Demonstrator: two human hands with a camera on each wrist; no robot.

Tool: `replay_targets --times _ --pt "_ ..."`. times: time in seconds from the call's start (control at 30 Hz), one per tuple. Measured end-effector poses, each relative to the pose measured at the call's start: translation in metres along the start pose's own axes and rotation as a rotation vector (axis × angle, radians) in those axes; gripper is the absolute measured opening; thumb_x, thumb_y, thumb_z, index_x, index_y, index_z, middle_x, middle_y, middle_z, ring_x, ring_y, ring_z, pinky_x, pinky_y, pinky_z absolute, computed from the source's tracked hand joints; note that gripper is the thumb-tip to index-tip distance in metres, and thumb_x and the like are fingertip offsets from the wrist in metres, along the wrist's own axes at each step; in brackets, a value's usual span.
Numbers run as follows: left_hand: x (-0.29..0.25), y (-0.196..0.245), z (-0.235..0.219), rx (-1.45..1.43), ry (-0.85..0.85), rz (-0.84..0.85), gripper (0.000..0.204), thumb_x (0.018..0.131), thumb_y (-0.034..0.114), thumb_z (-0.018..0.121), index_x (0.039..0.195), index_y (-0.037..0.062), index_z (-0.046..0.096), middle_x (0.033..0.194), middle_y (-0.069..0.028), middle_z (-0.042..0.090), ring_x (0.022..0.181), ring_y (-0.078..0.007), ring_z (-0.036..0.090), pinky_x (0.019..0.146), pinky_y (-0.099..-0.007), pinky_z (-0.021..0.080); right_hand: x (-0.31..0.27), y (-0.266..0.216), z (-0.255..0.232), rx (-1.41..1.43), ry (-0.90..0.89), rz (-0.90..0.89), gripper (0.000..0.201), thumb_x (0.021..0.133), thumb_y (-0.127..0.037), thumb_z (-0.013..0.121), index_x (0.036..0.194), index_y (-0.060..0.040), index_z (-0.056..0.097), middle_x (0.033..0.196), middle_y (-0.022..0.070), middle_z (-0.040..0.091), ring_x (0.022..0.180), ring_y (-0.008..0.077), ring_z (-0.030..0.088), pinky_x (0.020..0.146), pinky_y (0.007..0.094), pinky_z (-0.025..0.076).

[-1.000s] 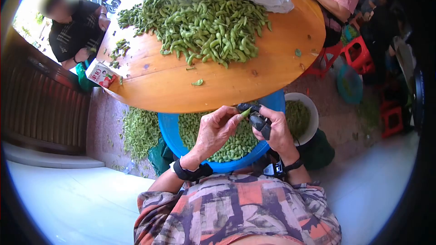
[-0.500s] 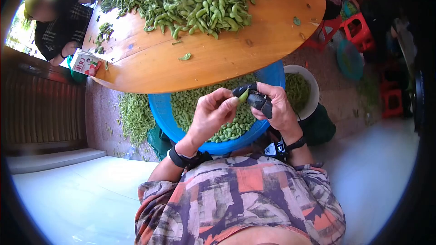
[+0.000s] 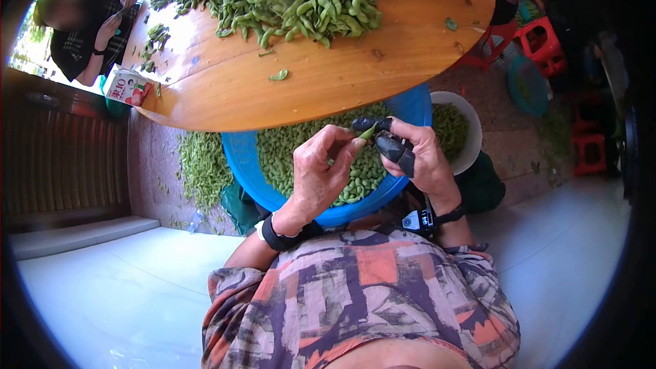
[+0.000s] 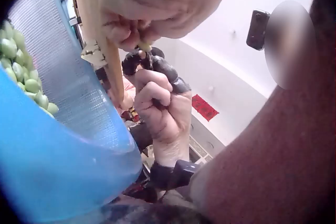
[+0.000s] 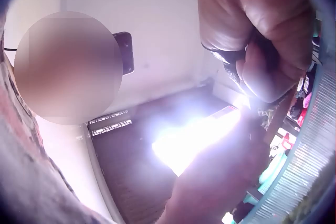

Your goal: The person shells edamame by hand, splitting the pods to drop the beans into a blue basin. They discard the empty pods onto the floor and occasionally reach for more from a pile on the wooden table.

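Observation:
A green soybean pod (image 3: 367, 132) is pinched between the thumb and forefinger of my left hand (image 3: 320, 167). My right hand (image 3: 427, 160), with black wrapping on its thumb and forefinger, meets the pod's far end, those two digits bent round it. Both hands are above a blue basket (image 3: 239, 176) holding many shelled green beans (image 3: 277, 154). In the left wrist view, the pod (image 4: 145, 47) shows as a small green bit between my left fingers and the black-wrapped right digits (image 4: 167, 70). The right wrist view shows my right hand (image 5: 257, 14) close up, with strong glare below it.
A wooden table (image 3: 314, 89) bears a big heap of pods (image 3: 294, 0) and a drink carton (image 3: 126, 87). Pods or husks (image 3: 203, 171) lie on the floor at left. A white bowl (image 3: 475, 140) stands at right, red stools (image 3: 543, 44) beyond. Another person (image 3: 89, 34) sits across.
The head view has tilted, so table and basket appear higher. Both my hands stay together at the pod. Across the table, the person's hand has left the heap and joined the other hand.

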State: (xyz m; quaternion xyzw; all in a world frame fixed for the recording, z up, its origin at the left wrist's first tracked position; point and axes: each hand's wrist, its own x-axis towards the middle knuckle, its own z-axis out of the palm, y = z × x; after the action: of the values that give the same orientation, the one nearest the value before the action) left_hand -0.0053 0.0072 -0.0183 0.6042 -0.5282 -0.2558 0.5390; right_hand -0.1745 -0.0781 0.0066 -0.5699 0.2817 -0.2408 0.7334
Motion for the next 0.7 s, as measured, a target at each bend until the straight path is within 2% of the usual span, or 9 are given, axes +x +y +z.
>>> replay_targets --times 0.07,0.13,0.27,0.33,0.37,0.43,0.47,0.6,0.7 --pt "0.000 0.000 -0.001 0.008 0.002 0.002 0.010 0.090 0.006 0.068 0.087 0.0003 0.060 0.066 -0.0009 0.058 0.057 -0.0051 0.053 0.052 -0.0220 0.043 0.000 0.000 0.000 -0.071 0.014 -0.041 0.017 0.093 -0.003 0.047 0.079 -0.0012 0.056 0.071 -0.0021 0.047 0.057 0.0045 0.048 0.050 0.0215 0.037" --pt "0.001 0.002 -0.003 0.037 -0.008 -0.012 0.011 0.085 0.002 0.070 0.086 -0.0007 0.059 0.070 -0.0089 0.062 0.060 -0.0143 0.062 0.057 -0.0273 0.049 -0.001 0.000 0.001 -0.032 -0.002 -0.043 0.018 0.094 -0.004 0.046 0.079 -0.0011 0.057 0.070 -0.0021 0.047 0.057 0.0045 0.048 0.049 0.0215 0.037" --pt "0.001 -0.006 -0.001 0.076 0.041 0.123 0.010 0.089 0.004 0.068 0.087 -0.0001 0.059 0.067 -0.0009 0.060 0.057 -0.0059 0.054 0.052 -0.0228 0.043 0.001 0.000 0.002 -0.038 0.011 -0.035 0.019 0.095 -0.009 0.047 0.082 -0.0007 0.057 0.067 -0.0016 0.047 0.056 0.0045 0.048 0.048 0.0215 0.037" --pt "-0.002 -0.011 -0.002 -0.098 -0.059 -0.075 0.010 0.092 0.008 0.066 0.090 0.0002 0.060 0.069 -0.0016 0.060 0.056 -0.0085 0.055 0.050 -0.0235 0.042 0.003 0.005 0.000 0.013 0.011 -0.032 0.018 0.095 -0.011 0.047 0.086 0.0000 0.059 0.066 -0.0020 0.047 0.055 0.0041 0.046 0.047 0.0209 0.035" --pt "-0.001 -0.011 -0.005 -0.100 -0.061 -0.082 0.010 0.092 0.008 0.066 0.090 0.0002 0.060 0.069 -0.0016 0.060 0.056 -0.0085 0.055 0.050 -0.0235 0.042 0.003 0.008 -0.001 0.065 0.012 -0.029 0.019 0.096 -0.013 0.048 0.090 0.0007 0.061 0.065 -0.0024 0.047 0.054 0.0036 0.045 0.046 0.0203 0.034" --pt "0.006 -0.011 -0.012 -0.962 -0.322 -0.521 0.013 0.095 0.014 0.062 0.094 0.0015 0.060 0.070 -0.0028 0.059 0.053 -0.0110 0.054 0.046 -0.0236 0.038 0.008 0.014 -0.004 0.250 -0.053 0.000 0.020 0.096 -0.014 0.048 0.095 0.0015 0.061 0.064 -0.0034 0.046 0.053 0.0031 0.043 0.046 0.0196 0.032" --pt "0.004 -0.017 -0.010 -1.125 -0.368 -0.631 0.015 0.097 0.019 0.059 0.095 0.0036 0.059 0.071 -0.0040 0.059 0.051 -0.0121 0.052 0.044 -0.0233 0.035 0.010 0.017 -0.005 0.434 -0.119 0.022 0.022 0.096 -0.014 0.048 0.100 0.0023 0.062 0.063 -0.0044 0.046 0.053 0.0026 0.042 0.045 0.0188 0.030" --pt "0.006 -0.013 -0.009 -1.325 -0.420 -0.692 0.015 0.097 0.017 0.058 0.091 0.0040 0.058 0.069 -0.0046 0.060 0.055 -0.0118 0.058 0.044 -0.0223 0.039 0.014 0.022 -0.006 0.513 -0.187 0.005 0.025 0.095 -0.015 0.048 0.105 0.0039 0.062 0.063 -0.0059 0.046 0.052 0.0020 0.039 0.045 0.0179 0.028" --pt "0.003 -0.003 -0.008 -1.038 -0.291 -0.650 0.013 0.095 0.015 0.063 0.090 0.0043 0.058 0.068 -0.0026 0.061 0.053 -0.0106 0.056 0.044 -0.0216 0.038 0.012 0.017 -0.001 0.337 -0.054 0.003 0.019 0.092 -0.010 0.053 0.102 0.0006 0.064 0.064 -0.0059 0.046 0.054 0.0023 0.042 0.046 0.0184 0.031"
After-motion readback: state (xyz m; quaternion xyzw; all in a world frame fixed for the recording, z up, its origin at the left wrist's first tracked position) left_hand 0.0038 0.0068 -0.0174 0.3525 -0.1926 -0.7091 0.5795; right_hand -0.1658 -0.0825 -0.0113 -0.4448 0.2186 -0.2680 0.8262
